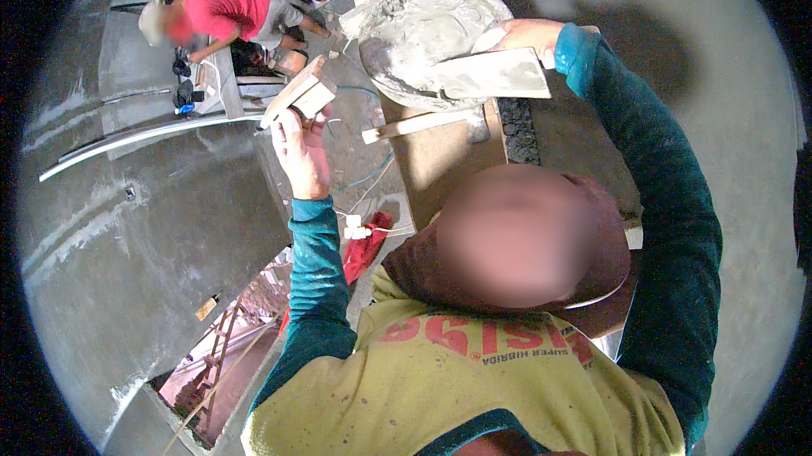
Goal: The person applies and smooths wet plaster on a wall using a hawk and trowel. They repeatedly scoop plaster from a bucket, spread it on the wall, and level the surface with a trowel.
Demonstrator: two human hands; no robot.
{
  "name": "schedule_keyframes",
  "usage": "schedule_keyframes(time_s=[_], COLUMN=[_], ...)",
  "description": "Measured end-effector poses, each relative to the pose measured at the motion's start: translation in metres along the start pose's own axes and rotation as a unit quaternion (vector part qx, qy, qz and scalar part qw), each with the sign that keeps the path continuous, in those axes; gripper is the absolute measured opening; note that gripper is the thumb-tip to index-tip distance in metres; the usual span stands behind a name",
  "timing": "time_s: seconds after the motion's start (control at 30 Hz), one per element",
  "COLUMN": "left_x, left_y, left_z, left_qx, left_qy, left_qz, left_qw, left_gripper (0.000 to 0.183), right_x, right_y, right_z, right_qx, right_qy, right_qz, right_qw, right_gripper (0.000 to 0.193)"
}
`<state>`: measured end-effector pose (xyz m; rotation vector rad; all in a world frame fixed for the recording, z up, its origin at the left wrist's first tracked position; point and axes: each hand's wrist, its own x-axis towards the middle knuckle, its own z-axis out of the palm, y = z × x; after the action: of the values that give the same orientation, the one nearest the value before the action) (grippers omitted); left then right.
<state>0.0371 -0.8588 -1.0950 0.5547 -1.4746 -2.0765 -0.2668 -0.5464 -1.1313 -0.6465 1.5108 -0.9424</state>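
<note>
Above a grey plastered wall (127, 270), the left hand (303, 151) gripped a wooden float (298, 94), fingers wrapped round its handle. Right hand (526, 35) clasped a flat trowel (491, 75) w/ its blade over a mortar-filled pan (423, 33). Nearby, a person in a red shirt (222, 1) bent over.

No packages, labels, signs or screens anywhere in view.
</note>
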Motion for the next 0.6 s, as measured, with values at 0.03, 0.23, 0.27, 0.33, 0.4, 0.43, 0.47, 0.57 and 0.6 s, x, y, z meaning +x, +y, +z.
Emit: schedule_keyframes(time_s=[0.03,0.23,0.27,0.33,0.4,0.43,0.47,0.57,0.6], left_x=[-0.001,-0.001,-0.001,0.002,0.000,0.000,0.001,0.016,0.025], left_y=[0.001,-0.005,-0.006,-0.008,-0.006,-0.002,0.004,0.019,0.026], left_z=[0.003,0.011,0.012,0.015,0.019,0.026,0.038,0.062,0.072], left_qx=[-0.002,0.002,0.000,-0.009,-0.021,-0.020,-0.020,-0.022,-0.034], left_qy=[-0.004,-0.016,-0.024,-0.036,-0.039,-0.036,-0.037,-0.093,-0.135], left_qz=[0.002,-0.003,0.002,0.005,0.003,0.013,0.025,0.058,0.066], left_qw=[1.000,1.000,1.000,0.999,0.999,0.999,0.999,0.994,0.988], left_gripper=[0.044,0.044,0.045,0.044,0.044,0.044,0.044,0.043,0.043], right_x=[0.003,-0.021,-0.026,-0.038,-0.049,-0.058,-0.067,-0.104,-0.119], right_y=[0.021,0.085,0.089,0.098,0.102,0.103,0.102,0.096,0.094], right_z=[-0.006,0.023,0.031,0.049,0.065,0.073,0.079,0.095,0.102], right_qx=[-0.060,0.396,0.425,0.476,0.518,0.540,0.559,0.610,0.623], right_qy=[-0.009,-0.046,-0.035,-0.005,0.022,0.036,0.050,0.096,0.113], right_qz=[-0.093,-0.111,-0.119,-0.135,-0.150,-0.164,-0.179,-0.240,-0.266], right_qw=[0.994,0.910,0.897,0.869,0.842,0.825,0.808,0.749,0.727], right_gripper=[0.029,0.032,0.033,0.034,0.035,0.035,0.036,0.037,0.038])
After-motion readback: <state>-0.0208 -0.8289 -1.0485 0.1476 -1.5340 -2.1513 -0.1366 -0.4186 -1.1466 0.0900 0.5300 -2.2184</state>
